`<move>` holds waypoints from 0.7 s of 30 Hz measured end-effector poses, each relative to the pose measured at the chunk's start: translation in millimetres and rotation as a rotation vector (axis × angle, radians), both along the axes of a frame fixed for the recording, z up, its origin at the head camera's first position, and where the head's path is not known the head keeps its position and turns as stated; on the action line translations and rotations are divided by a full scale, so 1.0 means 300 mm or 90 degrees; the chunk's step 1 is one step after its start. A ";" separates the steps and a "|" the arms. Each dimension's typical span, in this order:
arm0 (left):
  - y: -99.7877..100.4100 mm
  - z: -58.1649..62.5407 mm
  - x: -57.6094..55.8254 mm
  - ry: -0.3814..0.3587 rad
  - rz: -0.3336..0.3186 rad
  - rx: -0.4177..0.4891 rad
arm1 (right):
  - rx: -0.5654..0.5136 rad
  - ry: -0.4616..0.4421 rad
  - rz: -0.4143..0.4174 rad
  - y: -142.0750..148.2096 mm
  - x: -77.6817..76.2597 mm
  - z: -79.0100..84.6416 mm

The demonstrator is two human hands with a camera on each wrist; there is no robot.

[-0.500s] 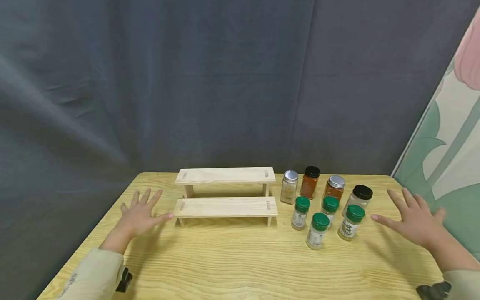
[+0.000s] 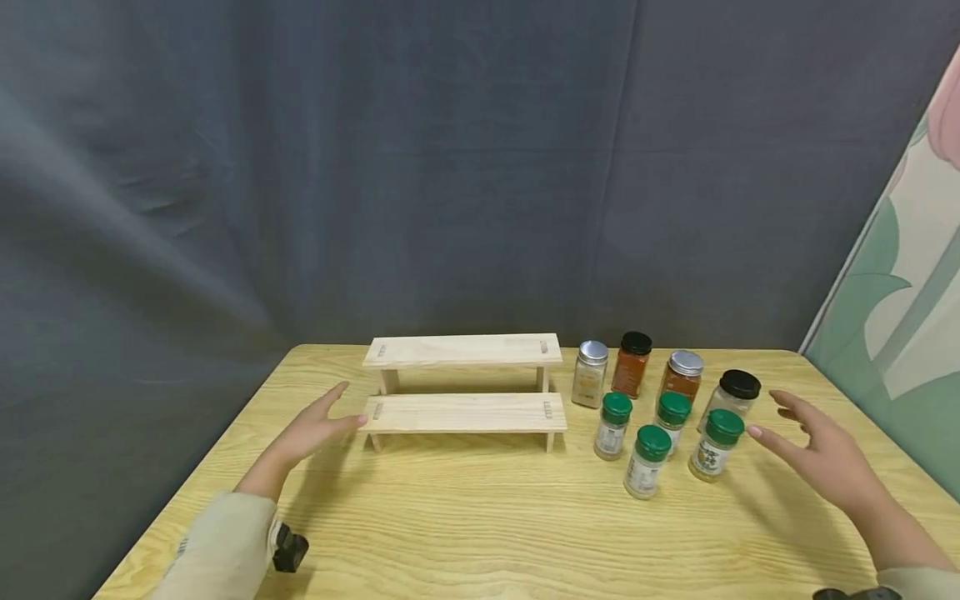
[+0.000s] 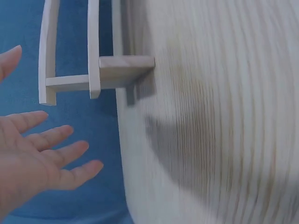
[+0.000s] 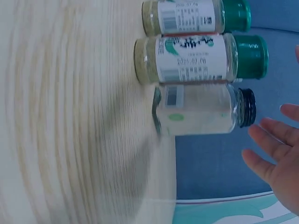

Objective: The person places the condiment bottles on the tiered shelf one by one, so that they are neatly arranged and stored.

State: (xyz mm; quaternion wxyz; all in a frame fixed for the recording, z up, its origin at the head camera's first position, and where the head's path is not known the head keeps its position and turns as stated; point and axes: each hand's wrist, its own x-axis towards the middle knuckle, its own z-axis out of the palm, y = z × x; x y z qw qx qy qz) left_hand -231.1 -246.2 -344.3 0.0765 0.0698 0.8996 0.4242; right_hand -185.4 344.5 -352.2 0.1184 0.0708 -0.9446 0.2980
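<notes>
My left hand [image 2: 309, 431] is just left of a two-step wooden rack [image 2: 465, 412], thumb tip close to the lower step's left end. In the left wrist view its fingers [image 3: 65, 137] are spread and nothing is in them. On the right, my right hand [image 2: 825, 458] hovers beside the spice jars, holding nothing, fingers loosely bent. Nearest to it are a green-capped jar [image 2: 708, 458] and a black-lidded clear jar [image 2: 729, 398]. In the right wrist view, the fingers are close to the black lid [image 4: 247, 108].
More green-capped jars [image 2: 643, 475] stand in front of silver-lidded [image 2: 589, 379] and black-lidded [image 2: 631, 371] spice jars, right of the rack. The wooden table [image 2: 465, 525] ends at a dark curtain [image 2: 465, 167]. A flowered panel [image 2: 885, 333] stands at the right.
Both hands have moved inward, the left toward the rack, the right toward the jars. Their fingers are less spread in the head view. The whole scene has shifted slightly right in that view.
</notes>
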 end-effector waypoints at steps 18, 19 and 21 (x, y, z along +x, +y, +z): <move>0.034 -0.068 -0.079 -0.059 0.043 0.162 | -0.141 -0.032 0.061 -0.053 -0.035 -0.038; 0.036 -0.071 -0.080 -0.062 0.045 0.171 | -0.148 -0.032 0.063 -0.056 -0.036 -0.041; 0.040 -0.078 -0.084 -0.063 0.053 0.184 | -0.158 -0.035 0.066 -0.059 -0.038 -0.045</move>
